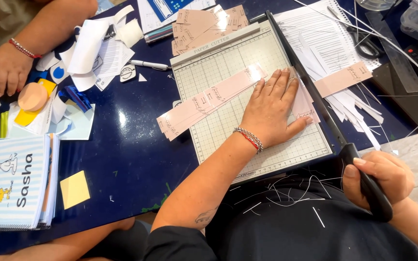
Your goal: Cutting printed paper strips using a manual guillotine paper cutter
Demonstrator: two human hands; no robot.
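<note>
Pink card strips (209,99) lie across the gridded paper cutter (228,72) at frame centre, pinned by the flat, open left hand (269,108); the right hand (380,181), lower right, grips the lowered blade handle (368,186). Cutting appears under way; the next slice calls for realigning the strips.

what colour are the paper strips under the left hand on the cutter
Pale pink strips, printed with small dark script; head view shows them.

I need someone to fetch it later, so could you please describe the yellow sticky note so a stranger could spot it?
On the dark blue table, look left of the paper cutter. Beside the striped spiral notebook lies the yellow sticky note, a plain blank square lying alone, unlike the pink strips under the left hand.
</note>
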